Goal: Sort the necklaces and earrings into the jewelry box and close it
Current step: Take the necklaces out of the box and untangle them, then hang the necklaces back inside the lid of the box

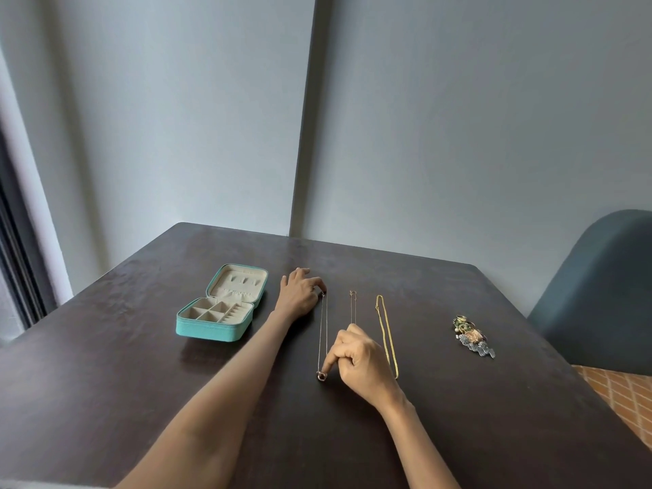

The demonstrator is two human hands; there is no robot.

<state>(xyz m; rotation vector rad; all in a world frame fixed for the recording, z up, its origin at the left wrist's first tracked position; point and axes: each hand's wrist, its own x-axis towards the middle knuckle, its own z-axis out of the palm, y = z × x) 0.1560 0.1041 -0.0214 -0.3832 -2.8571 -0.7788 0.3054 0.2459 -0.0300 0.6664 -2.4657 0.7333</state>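
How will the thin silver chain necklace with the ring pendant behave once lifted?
The thin silver pendant necklace looks fine-linked, so probably limp and light. Pinched at its clasp by the left hand, it would likely dangle and swing. The right hand touches its pendant.
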